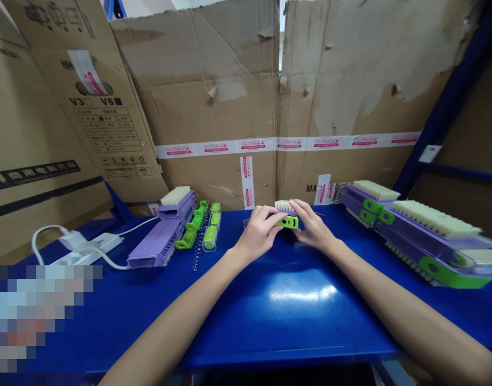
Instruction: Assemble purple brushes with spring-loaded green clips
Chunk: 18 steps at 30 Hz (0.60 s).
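Observation:
Near the back middle of the blue table, my left hand (258, 229) pinches a small green slotted plastic piece (289, 222). The piece sits against the front of a brush block (284, 206) with cream bristles on top and a purple body. My right hand (313, 228) is closed around the block's right side, its fingertips near the bristles. Fingers cover most of the block, so I cannot tell whether the green piece is fastened to it. To the left lie loose green plastic brackets (187, 236), a row of metal springs (199, 242) and clear cases with green inserts (210, 237).
Purple housings (156, 242), one topped with bristles, lie at the left beside a white power strip (103, 246) with a plugged-in charger and cable. Stacked purple-and-green brushes (425, 236) stand at the right. Cardboard sheets (213, 107) wall the back; a blue post (442, 96) rises at right.

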Motion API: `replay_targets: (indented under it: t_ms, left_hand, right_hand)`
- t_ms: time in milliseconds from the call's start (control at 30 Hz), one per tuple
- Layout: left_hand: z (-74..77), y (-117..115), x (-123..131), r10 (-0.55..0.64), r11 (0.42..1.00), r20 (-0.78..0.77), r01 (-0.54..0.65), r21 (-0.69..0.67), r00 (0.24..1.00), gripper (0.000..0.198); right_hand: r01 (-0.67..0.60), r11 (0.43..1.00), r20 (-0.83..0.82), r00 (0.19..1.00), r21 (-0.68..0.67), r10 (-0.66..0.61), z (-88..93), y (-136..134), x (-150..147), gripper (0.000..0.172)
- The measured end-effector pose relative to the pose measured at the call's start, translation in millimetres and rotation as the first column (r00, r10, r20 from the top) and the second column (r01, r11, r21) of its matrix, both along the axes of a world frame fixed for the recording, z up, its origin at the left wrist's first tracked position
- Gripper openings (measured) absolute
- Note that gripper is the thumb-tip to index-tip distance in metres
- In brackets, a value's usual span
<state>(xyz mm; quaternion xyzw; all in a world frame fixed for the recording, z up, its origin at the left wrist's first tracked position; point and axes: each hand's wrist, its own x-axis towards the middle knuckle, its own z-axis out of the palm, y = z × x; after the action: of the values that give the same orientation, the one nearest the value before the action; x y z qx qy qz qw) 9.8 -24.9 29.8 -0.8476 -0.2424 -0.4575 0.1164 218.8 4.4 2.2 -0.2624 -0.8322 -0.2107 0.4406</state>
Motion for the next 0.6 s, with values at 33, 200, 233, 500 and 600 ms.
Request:
replay_targets:
  t_ms: [33,200,233,500,600]
  left_hand:
    - [1.2,-0.2,-1.0,-0.002,1.000,-0.006,0.002,0.008,1.000,0.027]
    - [3.6,-0.2,-3.5,0.049,0.997,-0.107,-0.043,0.057,0.993,0.027]
    - [3.3,-0.2,-3.3,0.063,0.997,-0.114,-0.057,0.061,0.991,0.027]
    - [1.2,-2.9,-3.3,0.185,0.969,-0.060,-0.172,0.179,0.981,0.031]
    - [-2.0,-2.3,-4.9,0.236,0.916,-0.123,-0.179,0.360,0.964,0.017]
  right_hand:
    - [0.000,1.000,-0.006,1.000,0.000,0.000,-0.2,0.0,0.2,0.079]
    - [-0.001,1.000,-0.009,1.000,-0.020,0.000,0.1,-0.7,0.7,0.078]
    - [-0.001,1.000,-0.005,1.000,-0.024,0.001,0.2,-0.8,0.7,0.078]
    - [0.018,1.000,-0.019,1.000,-0.019,-0.019,-0.8,0.4,0.9,0.076]
    - [0.024,1.000,-0.029,0.999,-0.015,-0.024,-1.2,0.7,1.4,0.078]
